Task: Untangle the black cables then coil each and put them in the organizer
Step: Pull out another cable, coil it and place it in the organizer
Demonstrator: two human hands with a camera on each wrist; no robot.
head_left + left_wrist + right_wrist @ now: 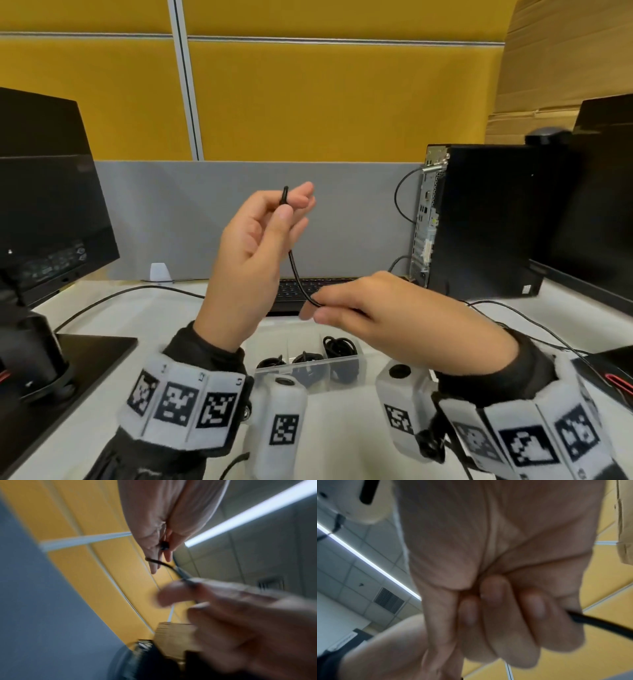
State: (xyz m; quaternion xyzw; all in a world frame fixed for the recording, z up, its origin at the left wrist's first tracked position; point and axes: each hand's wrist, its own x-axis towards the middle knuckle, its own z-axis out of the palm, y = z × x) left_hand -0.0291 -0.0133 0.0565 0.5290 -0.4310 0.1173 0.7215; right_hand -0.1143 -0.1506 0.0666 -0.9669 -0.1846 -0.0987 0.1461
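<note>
A white desk (342, 452) carries a clear organizer (337, 363) with coiled black cables (337, 346) in its compartments. Above it, the left hand (253, 260) pinches one end of a black cable (295, 270) between thumb and fingertips; the right hand (394, 308) curls around, apparently pinching, its lower stretch.

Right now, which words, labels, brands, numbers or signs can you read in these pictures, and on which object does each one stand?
No text can be read with certainty.
Wristbands: square black-and-white code markers and small digits, too small to read.
Left monitor back: port labels, too blurred.
Computer tower: small sticker at its lower front, unreadable.
Wrist views: no lettering shows.
</note>
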